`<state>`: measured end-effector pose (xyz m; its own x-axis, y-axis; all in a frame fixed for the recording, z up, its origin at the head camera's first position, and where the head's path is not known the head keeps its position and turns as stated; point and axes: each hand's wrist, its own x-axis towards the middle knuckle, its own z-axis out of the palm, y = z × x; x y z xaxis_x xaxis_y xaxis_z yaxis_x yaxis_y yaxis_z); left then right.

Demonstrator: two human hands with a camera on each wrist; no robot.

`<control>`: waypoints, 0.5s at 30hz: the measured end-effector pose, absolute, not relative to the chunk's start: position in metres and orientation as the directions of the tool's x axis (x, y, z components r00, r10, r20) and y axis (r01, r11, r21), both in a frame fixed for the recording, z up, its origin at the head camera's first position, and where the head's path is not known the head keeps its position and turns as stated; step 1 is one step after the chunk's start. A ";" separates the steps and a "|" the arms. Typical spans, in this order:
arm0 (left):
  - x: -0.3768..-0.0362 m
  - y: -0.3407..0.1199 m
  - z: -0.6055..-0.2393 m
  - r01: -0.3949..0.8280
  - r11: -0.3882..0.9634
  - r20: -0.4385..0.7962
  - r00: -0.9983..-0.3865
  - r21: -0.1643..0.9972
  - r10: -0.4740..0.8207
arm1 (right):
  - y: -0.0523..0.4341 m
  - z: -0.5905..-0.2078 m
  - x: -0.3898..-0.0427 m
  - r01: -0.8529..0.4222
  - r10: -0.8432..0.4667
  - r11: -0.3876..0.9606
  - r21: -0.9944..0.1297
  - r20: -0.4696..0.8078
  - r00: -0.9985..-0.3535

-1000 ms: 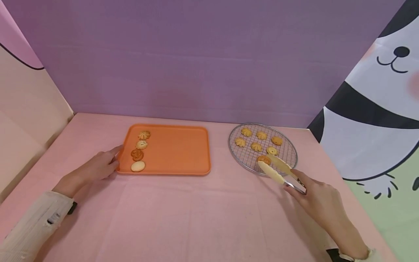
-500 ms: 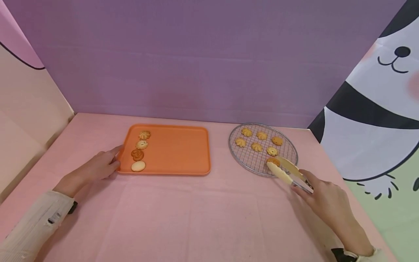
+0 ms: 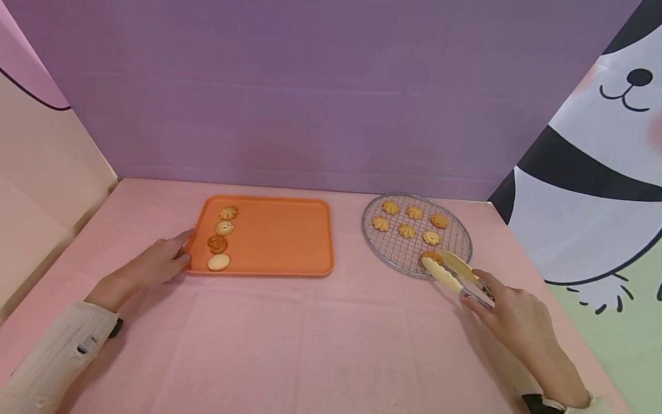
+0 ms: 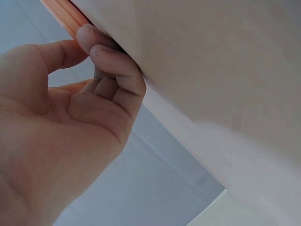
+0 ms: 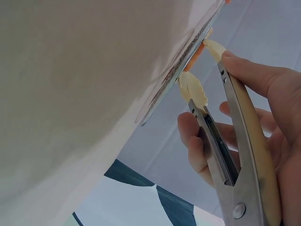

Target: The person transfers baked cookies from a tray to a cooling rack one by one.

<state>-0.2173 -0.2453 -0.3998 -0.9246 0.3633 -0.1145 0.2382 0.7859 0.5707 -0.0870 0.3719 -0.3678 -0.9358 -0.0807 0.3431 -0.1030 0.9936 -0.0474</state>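
My left hand [image 3: 147, 268] holds the left edge of an orange tray [image 3: 279, 238], thumb and curled fingers at its rim [image 4: 70, 19]. Along that side of the tray lies a column of cookies, among them a pale oval one [image 3: 219, 263] and a brown pretzel-like one [image 3: 217, 244]. My right hand [image 3: 517, 313] grips tongs [image 3: 478, 293] with cream scalloped tips. Those tips sit apart on either side of a brown cookie [image 3: 431, 256] at the near edge of a round wire rack [image 3: 385, 253]; whether they press on it, I cannot tell.
Several other cookies rest on the rack, including flower-shaped ones [image 3: 406, 230] and a round one [image 3: 439, 221]. Pink cloth [image 3: 289, 339] covers the table. A purple backdrop [image 3: 310, 98] stands behind, with a panda-print panel [image 3: 584, 213] on the right.
The tongs and my right hand have shifted a little to the right, and the brown cookie has moved right along the rack with them. My left hand stays at the tray.
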 end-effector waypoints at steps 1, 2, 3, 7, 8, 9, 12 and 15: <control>-0.217 -0.245 -0.400 0.240 0.786 -0.112 -0.925 0.570 0.364 | 0.372 -0.368 -0.087 -0.104 -0.082 0.993 -0.047 0.344 -0.935; -0.217 -0.246 -0.400 0.242 0.785 -0.110 -0.925 0.570 0.365 | 0.372 -0.368 -0.087 -0.104 -0.083 0.994 -0.044 0.345 -0.935; -0.217 -0.246 -0.400 0.245 0.786 -0.107 -0.925 0.568 0.365 | 0.372 -0.368 -0.087 -0.105 -0.084 0.994 -0.042 0.346 -0.935; -0.218 -0.246 -0.400 0.246 0.788 -0.103 -0.926 0.565 0.363 | 0.371 -0.367 -0.085 -0.108 -0.086 0.993 -0.045 0.347 -0.934; -0.218 -0.246 -0.400 0.244 0.788 -0.105 -0.926 0.565 0.362 | 0.371 -0.367 -0.085 -0.108 -0.086 0.993 -0.044 0.351 -0.933; -0.218 -0.246 -0.400 0.241 0.789 -0.108 -0.926 0.566 0.361 | 0.371 -0.367 -0.085 -0.109 -0.086 0.993 -0.045 0.354 -0.931; -0.217 -0.245 -0.400 0.232 0.788 -0.116 -0.927 0.570 0.357 | 0.371 -0.367 -0.084 -0.113 -0.089 0.993 -0.043 0.364 -0.927; -0.217 -0.245 -0.399 0.232 0.786 -0.115 -0.927 0.573 0.357 | 0.370 -0.366 -0.083 -0.119 -0.096 0.992 -0.039 0.378 -0.921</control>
